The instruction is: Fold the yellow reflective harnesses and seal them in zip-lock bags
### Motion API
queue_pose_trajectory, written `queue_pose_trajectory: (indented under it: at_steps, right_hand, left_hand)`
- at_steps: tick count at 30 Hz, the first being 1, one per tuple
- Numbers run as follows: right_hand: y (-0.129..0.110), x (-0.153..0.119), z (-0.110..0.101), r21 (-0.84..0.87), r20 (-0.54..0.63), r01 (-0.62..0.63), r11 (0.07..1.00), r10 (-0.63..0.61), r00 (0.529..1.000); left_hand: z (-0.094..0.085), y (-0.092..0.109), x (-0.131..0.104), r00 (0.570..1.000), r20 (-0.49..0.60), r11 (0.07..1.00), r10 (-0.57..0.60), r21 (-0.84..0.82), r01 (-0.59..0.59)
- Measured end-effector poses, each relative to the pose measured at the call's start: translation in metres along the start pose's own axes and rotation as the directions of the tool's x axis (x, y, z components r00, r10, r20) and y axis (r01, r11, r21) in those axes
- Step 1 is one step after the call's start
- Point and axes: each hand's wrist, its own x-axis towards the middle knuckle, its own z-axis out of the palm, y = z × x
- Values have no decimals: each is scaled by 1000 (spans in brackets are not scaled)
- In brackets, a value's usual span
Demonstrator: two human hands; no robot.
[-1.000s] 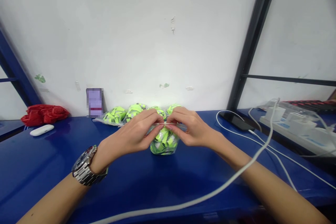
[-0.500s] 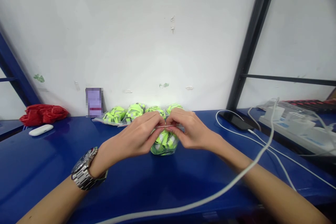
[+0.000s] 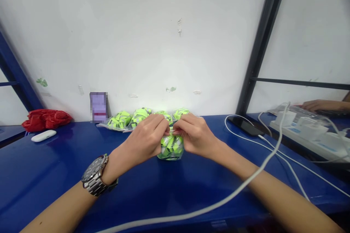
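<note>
Between my hands a clear plastic bag (image 3: 171,148) stands on the blue table, filled with folded neon-yellow and grey straps or fabric. My left hand (image 3: 150,134) pinches the left part of its top edge, wearing a metal watch at the wrist. On the other side, my right hand (image 3: 194,133) pinches the same edge, fingers closed. The bag's mouth is mostly covered by my fingers. Behind, against the wall, lie several similar bags (image 3: 119,120) with neon-yellow contents.
A red plastic bag (image 3: 46,119), a white case (image 3: 43,135) and an upright phone (image 3: 98,107) are at left. At right lie a black phone (image 3: 245,126), a power strip (image 3: 308,134) and a white cable (image 3: 218,204) crossing in front. Another person's hand (image 3: 317,105) shows at far right.
My hands have shifted slightly along the bag's top edge, thumbs now tucked closer in, and my left wrist has turned a little. Another person's hand has appeared at far right.
</note>
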Motion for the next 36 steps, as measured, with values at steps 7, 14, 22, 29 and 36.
queue_pose_trajectory:
  at_steps: [7, 14, 22, 29, 36]
  right_hand:
    - [15, -5, -1, 2, 0, -80, 997, 80, 997]
    - [33, -7, -15, 93, 97, -220, 971, 211, 973]
    - [36, -13, -9, -39, 55, -345, 938, 346, 936]
    - [32, -12, -8, 149, 111, -469, 871, 456, 883]
    - [6, 1, -15, 196, 422, -484, 853, 372, 827]
  left_hand:
    - [0, -17, -6, 995, 16, 994, -96, -51, 97]
    - [-4, -42, -18, 974, 35, 972, -222, -67, 224]
    - [5, -39, -15, 960, 26, 954, -280, -103, 281]
    - [6, -39, -17, 954, -60, 955, -293, -65, 289]
    - [9, -17, -14, 959, -130, 958, -252, -171, 228]
